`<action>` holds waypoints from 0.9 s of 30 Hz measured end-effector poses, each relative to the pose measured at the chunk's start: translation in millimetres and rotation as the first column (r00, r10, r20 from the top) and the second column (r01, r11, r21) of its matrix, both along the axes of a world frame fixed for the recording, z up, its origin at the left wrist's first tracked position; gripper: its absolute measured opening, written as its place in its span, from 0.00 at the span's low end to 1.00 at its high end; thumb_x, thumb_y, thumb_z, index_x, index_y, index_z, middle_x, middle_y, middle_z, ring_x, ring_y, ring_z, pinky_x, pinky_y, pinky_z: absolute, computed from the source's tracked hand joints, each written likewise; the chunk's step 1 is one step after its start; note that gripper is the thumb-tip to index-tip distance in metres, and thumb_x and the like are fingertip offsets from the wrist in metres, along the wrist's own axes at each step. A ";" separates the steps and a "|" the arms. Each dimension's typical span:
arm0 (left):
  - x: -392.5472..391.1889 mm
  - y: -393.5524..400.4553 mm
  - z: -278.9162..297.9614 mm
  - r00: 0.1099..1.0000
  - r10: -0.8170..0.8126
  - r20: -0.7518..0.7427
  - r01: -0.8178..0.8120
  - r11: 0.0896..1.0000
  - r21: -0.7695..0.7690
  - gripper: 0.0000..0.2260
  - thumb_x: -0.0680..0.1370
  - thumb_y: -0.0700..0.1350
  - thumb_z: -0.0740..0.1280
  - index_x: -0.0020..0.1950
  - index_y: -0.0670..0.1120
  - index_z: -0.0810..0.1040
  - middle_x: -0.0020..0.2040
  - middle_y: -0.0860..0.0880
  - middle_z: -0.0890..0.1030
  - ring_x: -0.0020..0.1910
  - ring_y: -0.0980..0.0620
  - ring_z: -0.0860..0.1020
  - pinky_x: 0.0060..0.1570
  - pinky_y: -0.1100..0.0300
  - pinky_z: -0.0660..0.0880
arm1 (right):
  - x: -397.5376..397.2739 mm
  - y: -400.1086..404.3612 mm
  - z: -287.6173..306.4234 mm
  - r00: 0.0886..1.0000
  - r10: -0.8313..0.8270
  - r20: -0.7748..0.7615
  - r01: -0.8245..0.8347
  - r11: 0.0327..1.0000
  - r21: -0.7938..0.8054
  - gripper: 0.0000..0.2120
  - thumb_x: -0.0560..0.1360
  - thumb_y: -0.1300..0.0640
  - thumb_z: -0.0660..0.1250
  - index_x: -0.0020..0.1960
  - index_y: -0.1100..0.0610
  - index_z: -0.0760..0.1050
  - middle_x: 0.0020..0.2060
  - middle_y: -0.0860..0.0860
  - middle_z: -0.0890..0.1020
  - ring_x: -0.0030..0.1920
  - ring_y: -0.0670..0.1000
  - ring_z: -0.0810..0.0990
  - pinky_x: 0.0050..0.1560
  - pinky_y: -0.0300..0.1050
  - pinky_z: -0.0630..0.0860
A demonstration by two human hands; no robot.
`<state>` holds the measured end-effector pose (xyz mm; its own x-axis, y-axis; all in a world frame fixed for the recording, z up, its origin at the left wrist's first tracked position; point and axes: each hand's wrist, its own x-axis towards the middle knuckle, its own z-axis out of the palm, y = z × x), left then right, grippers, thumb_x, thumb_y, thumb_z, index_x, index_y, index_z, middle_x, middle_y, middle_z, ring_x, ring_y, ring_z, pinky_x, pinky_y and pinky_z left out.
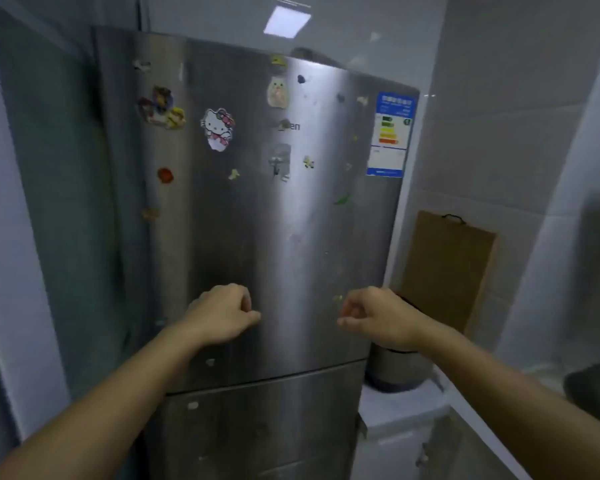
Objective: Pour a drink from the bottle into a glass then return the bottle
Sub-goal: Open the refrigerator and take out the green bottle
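Note:
A tall steel fridge (257, 220) fills the middle of the head view, both its doors closed and its upper door dotted with stickers and magnets. No bottle or glass is in sight. My left hand (222, 315) hovers in front of the lower part of the upper door, fingers curled into a loose fist with nothing in it. My right hand (378, 317) is held at the same height further right, near the door's right edge, fingers curled and holding nothing. Whether either hand touches the door I cannot tell.
A white counter (395, 407) stands to the right of the fridge with a metal pot (395, 368) on it. A wooden cutting board (447, 271) leans on the tiled wall behind. A dark pan (593, 393) sits at the far right. A wall flanks the fridge's left.

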<state>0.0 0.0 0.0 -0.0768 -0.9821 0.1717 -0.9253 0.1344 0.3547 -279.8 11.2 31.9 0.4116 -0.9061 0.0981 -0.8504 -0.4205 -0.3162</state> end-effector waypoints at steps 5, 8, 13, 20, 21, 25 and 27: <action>22.3 -6.5 5.2 0.963 0.265 0.054 -0.264 0.964 -0.029 0.15 0.75 0.57 0.69 0.56 0.48 0.79 0.56 0.46 0.81 0.56 0.44 0.79 0.53 0.53 0.76 | 13.2 -48.4 -2.9 0.996 0.090 -0.010 -0.090 0.996 -0.010 0.14 0.76 0.45 0.68 0.58 0.51 0.77 0.49 0.46 0.80 0.53 0.51 0.81 0.53 0.45 0.77; 39.6 -11.6 0.9 0.904 0.427 0.001 -0.427 0.904 -0.034 0.23 0.74 0.57 0.70 0.62 0.45 0.75 0.62 0.43 0.78 0.60 0.41 0.77 0.54 0.53 0.74 | 25.4 -71.1 -6.1 0.981 0.192 -0.036 -0.194 0.979 -0.065 0.22 0.76 0.47 0.68 0.68 0.52 0.71 0.64 0.50 0.77 0.64 0.53 0.76 0.63 0.50 0.75; 85.5 -35.2 -16.8 0.767 0.515 -0.382 -0.568 0.823 -0.031 0.55 0.59 0.62 0.78 0.76 0.38 0.59 0.73 0.37 0.67 0.71 0.38 0.68 0.70 0.45 0.69 | 44.7 -105.7 -11.6 0.913 0.307 -0.270 -0.359 0.918 -0.170 0.38 0.76 0.44 0.66 0.79 0.50 0.52 0.80 0.51 0.50 0.79 0.56 0.51 0.77 0.55 0.56; 95.6 -44.1 -17.3 0.472 0.422 -0.774 -0.633 0.774 0.036 0.40 0.61 0.44 0.84 0.68 0.39 0.71 0.65 0.42 0.77 0.63 0.43 0.77 0.65 0.52 0.72 | 51.0 -123.9 -23.4 0.868 0.329 -0.372 -0.424 0.881 -0.210 0.41 0.77 0.44 0.66 0.80 0.51 0.45 0.80 0.51 0.40 0.79 0.55 0.41 0.78 0.61 0.50; 97.6 -48.5 -19.5 0.430 0.395 -0.812 -0.632 0.774 0.042 0.34 0.63 0.41 0.83 0.66 0.38 0.74 0.64 0.41 0.79 0.60 0.44 0.79 0.61 0.53 0.74 | 49.0 -125.9 -22.4 0.864 0.333 -0.377 -0.431 0.877 -0.213 0.41 0.77 0.44 0.66 0.80 0.51 0.46 0.80 0.51 0.41 0.79 0.54 0.42 0.78 0.60 0.51; 100.2 -59.5 -29.2 0.311 0.350 -0.884 -0.692 0.721 0.042 0.28 0.66 0.39 0.81 0.64 0.37 0.77 0.59 0.41 0.82 0.51 0.47 0.80 0.54 0.55 0.75 | 40.4 -128.1 -17.7 0.855 0.356 -0.378 -0.446 0.876 -0.183 0.40 0.77 0.45 0.66 0.80 0.51 0.47 0.80 0.49 0.42 0.80 0.52 0.42 0.78 0.56 0.52; 103.7 -60.5 -30.8 0.295 0.354 -0.888 -0.698 0.714 0.053 0.28 0.66 0.41 0.81 0.63 0.37 0.77 0.59 0.40 0.82 0.53 0.45 0.81 0.56 0.54 0.76 | 39.9 -123.5 -17.0 0.860 0.344 -0.376 -0.424 0.892 -0.154 0.40 0.77 0.45 0.66 0.80 0.51 0.47 0.80 0.49 0.43 0.80 0.53 0.43 0.78 0.56 0.52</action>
